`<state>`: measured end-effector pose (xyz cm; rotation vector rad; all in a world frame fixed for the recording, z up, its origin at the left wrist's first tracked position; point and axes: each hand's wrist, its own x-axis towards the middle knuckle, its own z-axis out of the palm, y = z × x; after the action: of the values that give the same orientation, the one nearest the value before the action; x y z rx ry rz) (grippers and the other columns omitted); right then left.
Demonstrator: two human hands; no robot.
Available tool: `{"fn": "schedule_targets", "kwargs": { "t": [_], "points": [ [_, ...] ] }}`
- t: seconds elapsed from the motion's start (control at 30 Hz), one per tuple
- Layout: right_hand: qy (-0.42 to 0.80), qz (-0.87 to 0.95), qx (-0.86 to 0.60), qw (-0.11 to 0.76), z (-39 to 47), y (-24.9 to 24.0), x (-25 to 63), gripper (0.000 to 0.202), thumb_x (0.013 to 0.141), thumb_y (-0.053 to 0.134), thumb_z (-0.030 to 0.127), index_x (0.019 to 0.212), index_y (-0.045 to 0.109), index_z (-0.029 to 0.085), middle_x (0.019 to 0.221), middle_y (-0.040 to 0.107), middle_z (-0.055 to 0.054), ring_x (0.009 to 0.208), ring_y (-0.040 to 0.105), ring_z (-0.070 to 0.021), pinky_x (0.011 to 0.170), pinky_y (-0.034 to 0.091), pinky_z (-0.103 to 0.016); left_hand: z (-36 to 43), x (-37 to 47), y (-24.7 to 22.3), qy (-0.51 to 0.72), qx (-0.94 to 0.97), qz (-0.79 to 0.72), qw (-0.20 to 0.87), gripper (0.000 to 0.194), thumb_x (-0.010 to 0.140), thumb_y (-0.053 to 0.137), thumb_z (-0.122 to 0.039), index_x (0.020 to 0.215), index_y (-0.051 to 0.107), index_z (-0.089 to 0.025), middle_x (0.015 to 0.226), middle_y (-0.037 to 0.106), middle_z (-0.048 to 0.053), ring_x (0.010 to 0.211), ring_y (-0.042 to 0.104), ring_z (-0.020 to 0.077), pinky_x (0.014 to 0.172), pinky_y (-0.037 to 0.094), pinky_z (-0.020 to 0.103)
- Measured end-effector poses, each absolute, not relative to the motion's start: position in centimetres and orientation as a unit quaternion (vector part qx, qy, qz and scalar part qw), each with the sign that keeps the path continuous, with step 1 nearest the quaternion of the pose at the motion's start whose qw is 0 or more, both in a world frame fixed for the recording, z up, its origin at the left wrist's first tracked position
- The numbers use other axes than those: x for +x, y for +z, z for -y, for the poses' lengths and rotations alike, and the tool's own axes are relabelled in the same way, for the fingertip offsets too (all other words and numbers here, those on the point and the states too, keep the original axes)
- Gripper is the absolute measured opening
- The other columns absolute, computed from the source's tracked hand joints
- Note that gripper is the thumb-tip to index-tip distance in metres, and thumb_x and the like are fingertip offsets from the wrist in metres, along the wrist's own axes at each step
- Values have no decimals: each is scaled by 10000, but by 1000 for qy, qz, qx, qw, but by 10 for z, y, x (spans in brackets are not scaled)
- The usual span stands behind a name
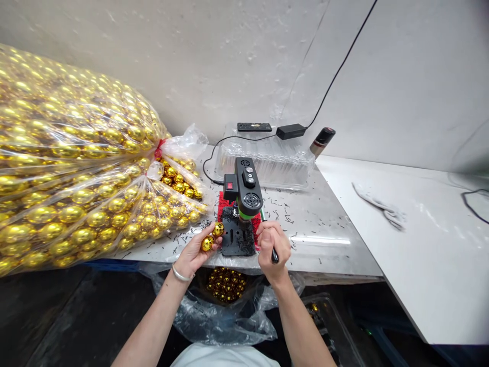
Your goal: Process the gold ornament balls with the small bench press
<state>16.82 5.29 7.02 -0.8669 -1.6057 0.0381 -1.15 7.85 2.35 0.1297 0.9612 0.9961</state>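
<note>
For this bit I'd want a snug fist on the lever (275, 256), like the right hand (273, 243) has, and I'd work it smoothly instead of jerking it, with the left hand (195, 251) well out from under the press (248, 186). Go easy on the gold balls (207, 243) too, since that shiny skin looks like it'd scuff. The left fingers are closed around two of them, one out by the fingertips just beside the plate's (231, 245) left edge, the other nearer the palm.
</note>
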Motion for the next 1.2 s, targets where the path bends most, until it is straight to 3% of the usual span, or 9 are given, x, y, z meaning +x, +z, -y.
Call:
{"fn": "schedule_targets", "kwargs": {
  "t": [0.07, 0.17, 0.3, 0.53, 0.77, 0.93, 1.2],
  "points": [
    [13, 692, -376, 616, -55, 75, 168, 270, 872, 377, 43, 657, 416, 201, 642, 489, -2, 672, 517, -119, 583, 394, -265, -78, -7, 23, 470, 81, -459, 750, 103, 844, 588, -103, 922, 654, -95, 740, 690, 52, 551, 647, 104, 448, 507, 149],
    [13, 683, -379, 624, -58, 84, 168, 284, 883, 373, 58, 640, 409, 201, 621, 479, 3, 644, 512, -116, 581, 386, -269, -79, 1, 23, 485, 152, -459, 729, 250, 790, 641, -81, 1030, 667, -142, 816, 706, 30, 655, 680, 113, 582, 557, 178],
    [22, 670, -389, 633, -60, 95, 166, 291, 894, 381, 75, 632, 413, 197, 605, 474, 7, 612, 506, -109, 574, 382, -266, -84, 11, 15, 477, 262, -488, 683, 397, 741, 715, -206, 1132, 658, -165, 956, 723, 55, 763, 682, 139, 670, 551, 227],
    [26, 672, -390, 629, -60, 97, 167, 283, 894, 381, 82, 638, 421, 195, 612, 478, 3, 623, 507, -114, 586, 388, -269, -90, 24, 1, 373, 557, -582, 460, 423, 732, 693, -318, 1116, 679, -143, 1035, 731, 93, 944, 665, 236, 888, 495, 356],
    [21, 683, -391, 617, -57, 91, 169, 275, 882, 377, 73, 642, 425, 199, 614, 482, 3, 639, 510, -120, 582, 382, -270, -88, 30, 12, 251, 745, -566, 249, 335, 798, 639, -278, 1104, 672, -145, 1128, 694, 122, 1050, 638, 261, 932, 483, 368],
    [21, 700, -389, 599, -54, 86, 172, 267, 871, 377, 67, 649, 435, 203, 616, 500, 1, 667, 536, -133, 588, 396, -275, -88, 35, 5, 273, 737, -569, 242, 322, 813, 630, -308, 1091, 669, -151, 1081, 687, 129, 1005, 637, 277, 888, 487, 371],
    [19, 720, -373, 585, -51, 47, 176, 227, 891, 366, 130, 704, 477, 194, 703, 526, -28, 677, 531, -138, 587, 449, -285, -87, 35, 3, 374, 648, -556, 361, 261, 725, 713, -391, 926, 707, -224, 990, 671, 93, 939, 609, 289, 888, 447, 361]
  ]
}}
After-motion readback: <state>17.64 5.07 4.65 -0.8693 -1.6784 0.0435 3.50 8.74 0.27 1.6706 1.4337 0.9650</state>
